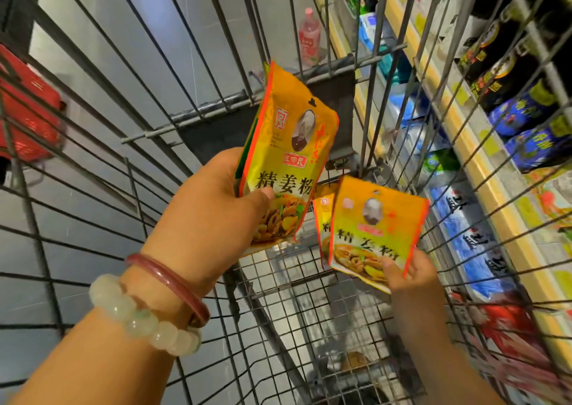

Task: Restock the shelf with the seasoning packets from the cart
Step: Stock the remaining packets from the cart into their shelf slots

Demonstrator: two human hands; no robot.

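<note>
Over the grey wire shopping cart (173, 101), both hands lift yellow-orange seasoning packets clear for shelving.
To the right, the yellow-edged store shelf (483, 169) waits close by; the left hand (216, 216) grips an upright packet stack (284, 157), thumb clamped across, while the right hand (411, 277) pinches two lower packets (374, 228) by their bottom edge, probably gathering them together.

grey tiled floor (102, 36), red basket (29, 117) at left, pink bottle (309, 39) standing on floor

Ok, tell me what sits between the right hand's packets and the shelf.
Head view: only the cart's wire side separates the right hand's packets from the shelf.
</note>
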